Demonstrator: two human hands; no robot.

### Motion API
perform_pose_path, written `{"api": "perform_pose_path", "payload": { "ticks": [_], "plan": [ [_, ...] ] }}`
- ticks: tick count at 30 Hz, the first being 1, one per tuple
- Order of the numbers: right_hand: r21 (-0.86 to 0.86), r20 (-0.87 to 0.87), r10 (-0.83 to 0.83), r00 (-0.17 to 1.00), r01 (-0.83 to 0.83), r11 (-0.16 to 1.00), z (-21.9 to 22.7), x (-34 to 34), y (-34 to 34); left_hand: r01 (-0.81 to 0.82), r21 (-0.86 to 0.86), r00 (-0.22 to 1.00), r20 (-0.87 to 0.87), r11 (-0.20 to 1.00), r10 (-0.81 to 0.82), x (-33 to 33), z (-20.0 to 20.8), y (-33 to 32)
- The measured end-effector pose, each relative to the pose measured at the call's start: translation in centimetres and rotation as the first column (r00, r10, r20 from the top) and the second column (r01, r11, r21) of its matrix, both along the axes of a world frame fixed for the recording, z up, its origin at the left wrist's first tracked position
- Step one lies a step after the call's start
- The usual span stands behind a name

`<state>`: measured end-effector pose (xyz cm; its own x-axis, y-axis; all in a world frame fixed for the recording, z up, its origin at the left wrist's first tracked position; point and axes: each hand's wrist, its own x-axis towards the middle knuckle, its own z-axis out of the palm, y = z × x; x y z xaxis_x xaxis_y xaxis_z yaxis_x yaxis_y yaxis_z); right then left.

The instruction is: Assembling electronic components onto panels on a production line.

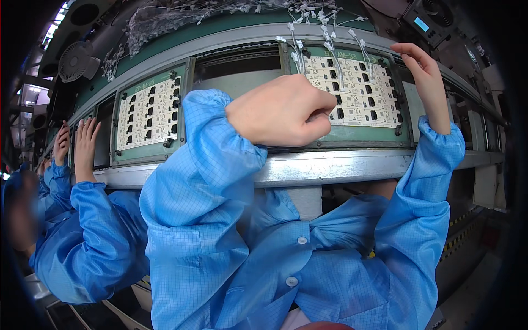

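A green fixture tray [357,135] lies in front of me on the conveyor line. It carries a white circuit board panel [356,101] with rows of black connectors. Several grey cables [336,61] with white plugs reach over its far edge onto the panel. My left hand [283,110] is closed in a fist above the tray's left part, covering that side of the panel; whatever its fingers may hold is hidden. Past the tray's far right corner, my right hand [424,69] is raised beside the rail, fingers apart and holding nothing.
A second green fixture tray [144,154] with a similar panel sits to the left, where co-workers' hands [85,146] are at the line. Wires with white plugs [181,22] are heaped at the back. A metal rail [335,166] runs along the front. A fan [78,60] stands far left.
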<state>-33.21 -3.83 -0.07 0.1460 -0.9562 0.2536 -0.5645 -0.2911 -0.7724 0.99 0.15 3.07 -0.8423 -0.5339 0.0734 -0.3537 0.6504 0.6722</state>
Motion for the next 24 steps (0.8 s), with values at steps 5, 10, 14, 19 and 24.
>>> {"api": "perform_pose_path", "payload": {
  "ticks": [5,10,14,19,24],
  "plan": [
    [0.018,0.003,-0.044,0.999,0.044,0.999,-0.3,0.2,0.0,-0.029,-0.022,0.999,0.027,0.999,0.030,0.1,0.0,0.0],
    [0.025,0.000,-0.078,0.997,0.078,0.997,-0.4,0.4,-0.6,-0.022,-0.073,0.998,0.056,0.997,0.026,-0.3,-0.1,-0.2],
    [-0.098,-0.133,-0.078,0.988,0.065,0.993,0.7,1.5,-1.0,0.001,-0.130,0.999,0.037,0.992,0.004,-0.7,-0.6,-0.1],
    [-0.241,-0.356,-0.032,0.934,-0.058,0.969,2.5,3.1,-4.9,-0.048,-0.121,0.995,0.081,0.991,0.058,-1.2,0.6,-0.1],
    [-0.220,-0.623,-0.127,0.772,-0.017,0.975,2.0,4.4,-11.9,-0.081,-0.060,0.982,0.167,0.995,0.090,-1.1,1.8,-0.2]
  ]
}}
